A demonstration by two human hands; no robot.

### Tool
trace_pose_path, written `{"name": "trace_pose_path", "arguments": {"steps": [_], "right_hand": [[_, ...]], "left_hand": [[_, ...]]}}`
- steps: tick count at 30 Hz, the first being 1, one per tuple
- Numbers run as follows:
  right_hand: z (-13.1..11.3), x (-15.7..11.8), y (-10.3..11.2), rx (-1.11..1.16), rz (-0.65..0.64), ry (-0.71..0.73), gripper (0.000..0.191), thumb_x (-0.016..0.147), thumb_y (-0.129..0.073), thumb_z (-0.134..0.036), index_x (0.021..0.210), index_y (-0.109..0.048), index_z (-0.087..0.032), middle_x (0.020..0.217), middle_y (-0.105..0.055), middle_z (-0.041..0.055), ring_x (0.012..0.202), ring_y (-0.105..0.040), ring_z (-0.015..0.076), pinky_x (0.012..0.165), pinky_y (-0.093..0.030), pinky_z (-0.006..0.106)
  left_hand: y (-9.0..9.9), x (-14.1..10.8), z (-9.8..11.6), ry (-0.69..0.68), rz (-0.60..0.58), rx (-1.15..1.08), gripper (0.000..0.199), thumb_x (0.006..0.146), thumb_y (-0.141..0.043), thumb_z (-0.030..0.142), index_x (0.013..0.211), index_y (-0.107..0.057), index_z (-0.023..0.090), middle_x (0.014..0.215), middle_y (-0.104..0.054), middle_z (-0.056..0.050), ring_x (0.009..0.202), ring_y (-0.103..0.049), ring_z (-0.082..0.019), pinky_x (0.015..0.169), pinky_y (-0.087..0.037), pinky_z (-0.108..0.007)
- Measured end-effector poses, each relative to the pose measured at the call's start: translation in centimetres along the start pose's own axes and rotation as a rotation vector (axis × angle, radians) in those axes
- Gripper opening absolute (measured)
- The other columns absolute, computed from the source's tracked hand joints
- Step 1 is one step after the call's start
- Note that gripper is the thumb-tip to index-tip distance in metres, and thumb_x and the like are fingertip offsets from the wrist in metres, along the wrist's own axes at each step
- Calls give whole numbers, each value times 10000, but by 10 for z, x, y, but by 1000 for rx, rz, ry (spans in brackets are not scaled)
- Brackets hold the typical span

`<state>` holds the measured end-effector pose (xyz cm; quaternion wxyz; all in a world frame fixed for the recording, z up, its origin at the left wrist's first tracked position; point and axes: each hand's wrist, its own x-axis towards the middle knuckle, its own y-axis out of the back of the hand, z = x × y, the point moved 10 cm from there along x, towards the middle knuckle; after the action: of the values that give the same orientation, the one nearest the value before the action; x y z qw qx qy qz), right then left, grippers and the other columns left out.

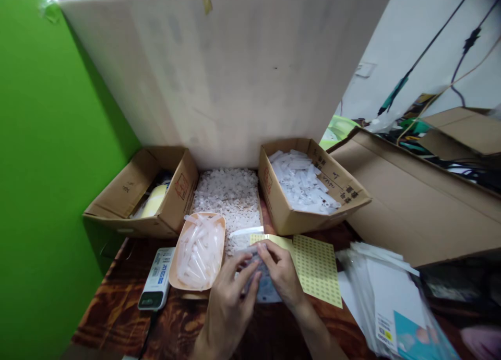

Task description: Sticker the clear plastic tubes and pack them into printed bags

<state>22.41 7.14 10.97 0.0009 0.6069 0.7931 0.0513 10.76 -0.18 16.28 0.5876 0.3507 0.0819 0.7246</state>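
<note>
At the front middle of the table, a bluish, see-through plastic bag (267, 287) is between my hands. My left hand (234, 287) is curled at the bag's left side, its fingertips at the upper edge. My right hand (282, 276) pinches the top edge from the right, thumb and fingers closed. What the bag contains is too blurred to tell. Just beyond the hands lie yellow sticker sheets (318, 270) with rows of small round marks. To the left of my left hand, an orange tray (173, 276) holds translucent plastic tubes (200, 250).
Small white plastic pieces (227, 190) are heaped behind the tray, between a left cardboard box (113, 195) and a right cardboard box (313, 225) of white tubes. A white device (156, 276) with a cable lies left. Clear packaging bags (391, 297) are stacked right.
</note>
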Motion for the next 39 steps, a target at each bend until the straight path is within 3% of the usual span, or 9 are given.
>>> {"name": "trace_pose_path", "arguments": {"steps": [6, 10, 13, 20, 23, 27, 33, 37, 39], "right_hand": [[1, -11, -1, -109, -87, -3, 279, 986, -571, -326, 1200, -687, -189, 716, -665, 1, 636, -618, 180, 582, -456, 261], [-7, -18, -10, -166, -135, 62, 248, 993, -518, -244, 1152, -704, -201, 737, -642, -12, 628, -593, 154, 581, -438, 244], [-12, -19, -9, -227, -127, 137, 231, 993, -501, -201, 1088, -711, -202, 757, -659, -2, 659, -621, 163, 641, -456, 258], [-22, -23, -13, -402, -200, 359, 271, 956, -491, -97, 901, -733, -205, 816, -746, 54, 749, -706, 211, 694, -494, 276], [-27, -24, -14, -383, -178, 390, 256, 950, -515, -98, 912, -742, -211, 786, -744, 42, 735, -708, 198, 699, -510, 260], [-30, -24, -12, -345, -117, 362, 249, 951, -505, -109, 896, -731, -199, 772, -733, 42, 705, -696, 190, 671, -508, 256], [-35, -28, -13, -318, -107, 347, 245, 937, -521, -120, 819, -720, -199, 708, -697, 28, 640, -651, 181, 629, -501, 258], [-42, -33, -18, -266, -120, 374, 245, 942, -527, -107, 910, -753, -196, 746, -730, 32, 676, -692, 184, 653, -532, 256], [-48, -36, -17, -204, -102, 421, 275, 938, -533, -86, 1038, -763, -200, 860, -781, 43, 763, -741, 187, 708, -560, 248]], "left_hand": [[15, 26, -12, -8, 105, -60, 176, 907, -689, 202, 1043, -795, 237, 1026, -754, -87, 968, -735, -247, 874, -616, -347], [8, 33, -5, -169, 80, -48, 131, 931, -661, 153, 996, -761, 206, 941, -724, -60, 868, -721, -186, 771, -616, -281], [5, 31, -3, -215, 56, -57, 139, 941, -633, 107, 986, -733, 192, 950, -712, -55, 887, -706, -167, 822, -596, -271], [-11, 34, -31, 144, -237, -250, 162, 970, -609, 243, 839, -680, 180, 893, -660, -43, 832, -661, -161, 647, -538, -216], [-3, 39, -31, 152, -233, -252, 188, 977, -606, 250, 811, -660, 179, 832, -647, -22, 796, -642, -150, 697, -524, -233], [3, 41, -17, 27, -260, -237, 84, 952, -660, 216, 921, -737, 202, 925, -698, -36, 869, -677, -157, 768, -539, -243], [15, 33, 10, -288, -85, -130, 163, 940, -619, 70, 950, -728, 191, 901, -711, -47, 836, -689, -148, 773, -565, -239], [16, 36, 4, -222, -51, -114, 169, 956, -592, 97, 851, -689, 185, 826, -692, -31, 772, -675, -142, 712, -558, -230], [34, 46, -9, -127, 11, -90, 194, 964, -585, 138, 800, -676, 186, 782, -683, -19, 731, -665, -142, 675, -552, -234]]}}
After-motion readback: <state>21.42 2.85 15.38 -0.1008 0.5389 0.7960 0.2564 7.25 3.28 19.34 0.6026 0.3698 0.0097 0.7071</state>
